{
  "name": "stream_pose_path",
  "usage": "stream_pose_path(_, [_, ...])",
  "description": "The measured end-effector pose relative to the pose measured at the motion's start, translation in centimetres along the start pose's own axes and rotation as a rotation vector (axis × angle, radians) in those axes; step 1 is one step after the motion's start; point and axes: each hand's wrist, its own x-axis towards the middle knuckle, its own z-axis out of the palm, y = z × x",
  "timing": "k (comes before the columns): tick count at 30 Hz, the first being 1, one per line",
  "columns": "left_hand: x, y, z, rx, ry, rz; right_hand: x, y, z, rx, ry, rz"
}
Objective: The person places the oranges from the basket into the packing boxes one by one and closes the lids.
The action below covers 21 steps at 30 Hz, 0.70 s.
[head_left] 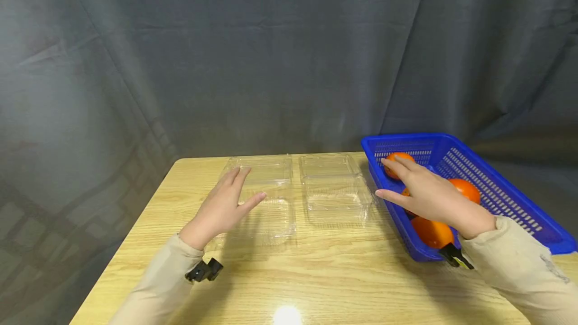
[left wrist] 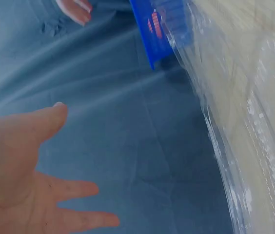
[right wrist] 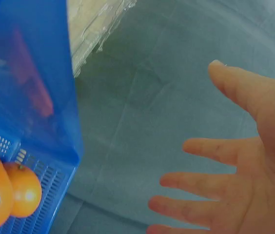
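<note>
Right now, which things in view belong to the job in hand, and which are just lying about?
Probably in the job:
left hand and right hand, both empty
clear plastic boxes
blue basket
orange fruit inside it

Probably just around:
wooden table underneath
grey curtain behind
black wrist clips

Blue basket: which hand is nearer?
Right. The right hand hovers over the near-left part of the blue basket, open and empty. The left hand is well off to the basket's left, above the left clear container.
</note>
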Motion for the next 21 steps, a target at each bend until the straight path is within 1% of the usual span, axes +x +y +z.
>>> stream_pose_path(3, [-0.1, -1.1, -0.3, -0.023, -0.021, -0.025, -0.1, 0.7, -0.3, -0.012, -0.006, 0.011])
stream_pose_path(6, [-0.1, -2.2, -0.5, -0.046, -0.053, -0.055, -0.2, 1.4, -0.6, -0.029, -0.018, 0.025])
stream_pose_path(9, [0.0, -3.5, -0.6, -0.056, -0.092, -0.087, -0.2, 2.2, -0.8, -0.051, -0.017, 0.022])
stream_pose_path(17, [-0.2, -6.9, -0.9, -0.085, -0.228, -0.151, 0.0, 4.4, -1.2, -0.099, -0.047, 0.030])
stream_pose_path(21, [-0.4, -8.1, -0.8, -0.092, -0.293, -0.172, 0.1, 5.3, -1.6, -0.128, -0.080, 0.051])
